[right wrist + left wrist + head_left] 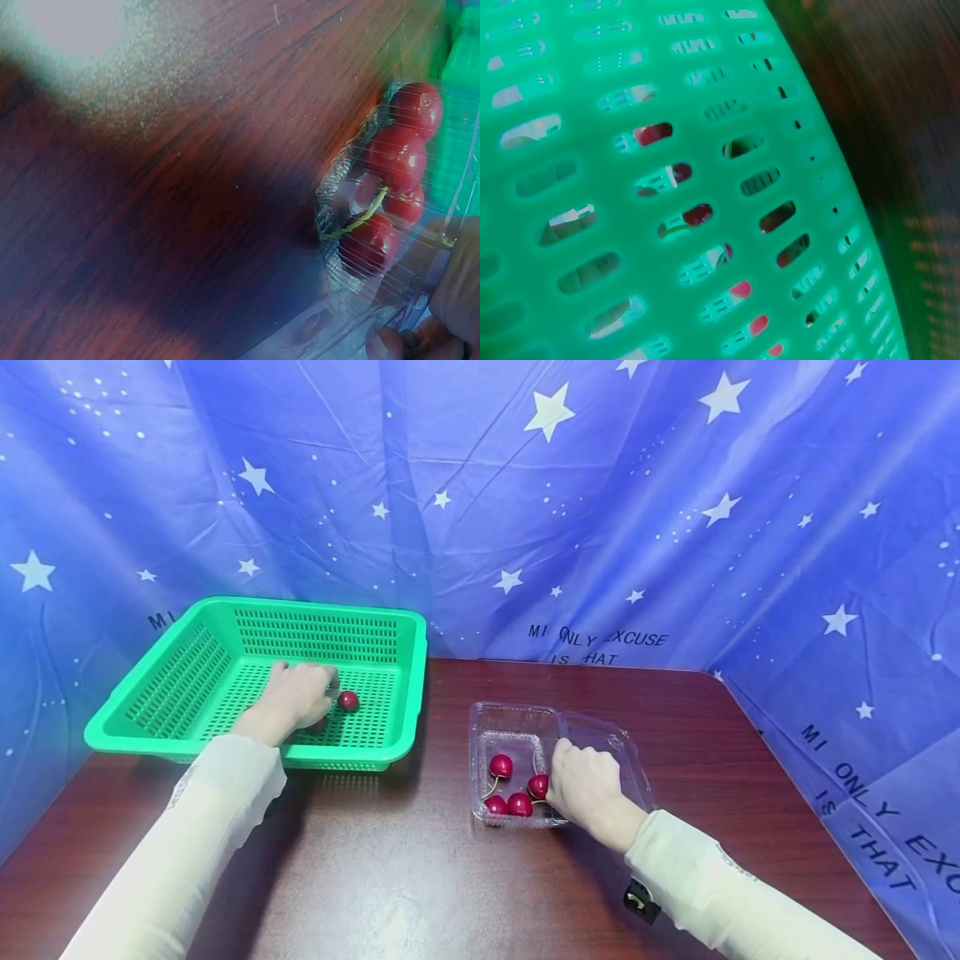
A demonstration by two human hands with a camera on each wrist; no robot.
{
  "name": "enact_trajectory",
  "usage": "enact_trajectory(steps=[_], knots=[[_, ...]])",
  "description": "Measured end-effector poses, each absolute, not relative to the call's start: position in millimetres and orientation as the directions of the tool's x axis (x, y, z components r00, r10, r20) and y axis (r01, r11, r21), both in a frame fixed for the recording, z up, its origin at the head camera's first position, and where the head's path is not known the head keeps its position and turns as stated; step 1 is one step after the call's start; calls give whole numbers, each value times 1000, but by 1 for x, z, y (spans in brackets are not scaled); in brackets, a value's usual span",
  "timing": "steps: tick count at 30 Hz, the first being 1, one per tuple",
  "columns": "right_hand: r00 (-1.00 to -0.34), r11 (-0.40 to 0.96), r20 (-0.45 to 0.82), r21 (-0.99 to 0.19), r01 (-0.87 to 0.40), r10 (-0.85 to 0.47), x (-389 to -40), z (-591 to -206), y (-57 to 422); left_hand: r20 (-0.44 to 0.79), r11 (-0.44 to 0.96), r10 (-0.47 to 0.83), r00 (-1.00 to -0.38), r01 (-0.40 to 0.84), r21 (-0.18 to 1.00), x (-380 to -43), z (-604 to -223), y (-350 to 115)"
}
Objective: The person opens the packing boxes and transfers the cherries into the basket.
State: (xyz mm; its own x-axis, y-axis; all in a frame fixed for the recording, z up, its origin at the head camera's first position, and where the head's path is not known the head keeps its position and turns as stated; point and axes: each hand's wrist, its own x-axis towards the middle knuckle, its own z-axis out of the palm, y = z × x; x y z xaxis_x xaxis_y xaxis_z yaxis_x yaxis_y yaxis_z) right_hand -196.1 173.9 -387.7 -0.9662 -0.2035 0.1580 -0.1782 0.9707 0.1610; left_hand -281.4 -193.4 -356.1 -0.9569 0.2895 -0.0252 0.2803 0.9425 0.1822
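Note:
Inside the green slotted basket (408, 693), my left hand (296, 697) reaches down with its palm lowered. One dark red cherry (348, 700) lies just right of its fingers, and a second cherry (317, 725) shows partly under the hand. The fingertips are hidden, so I cannot tell whether they grip a cherry. My right hand (588, 785) grips the right edge of a clear plastic box (476, 752), where the lid (626, 752) folds out. Several cherries, some with green stems, sit in the box; a glossy cherry (396, 157) shows through its wall in the right wrist view.
Both containers stand on a dark red-brown wooden table (390, 877), the basket left and the box right of centre. A blue cloth (480, 460) with white stars hangs behind and at both sides. The left wrist view is mostly the basket's slotted wall (592, 202).

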Motion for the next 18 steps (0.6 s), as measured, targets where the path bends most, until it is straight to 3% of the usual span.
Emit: enact_trajectory(steps=[18], knots=[[-963,967,162,174,-186,-214,-196,-389,174,-21,948,264,-964,256,192,-280,-352,-194]])
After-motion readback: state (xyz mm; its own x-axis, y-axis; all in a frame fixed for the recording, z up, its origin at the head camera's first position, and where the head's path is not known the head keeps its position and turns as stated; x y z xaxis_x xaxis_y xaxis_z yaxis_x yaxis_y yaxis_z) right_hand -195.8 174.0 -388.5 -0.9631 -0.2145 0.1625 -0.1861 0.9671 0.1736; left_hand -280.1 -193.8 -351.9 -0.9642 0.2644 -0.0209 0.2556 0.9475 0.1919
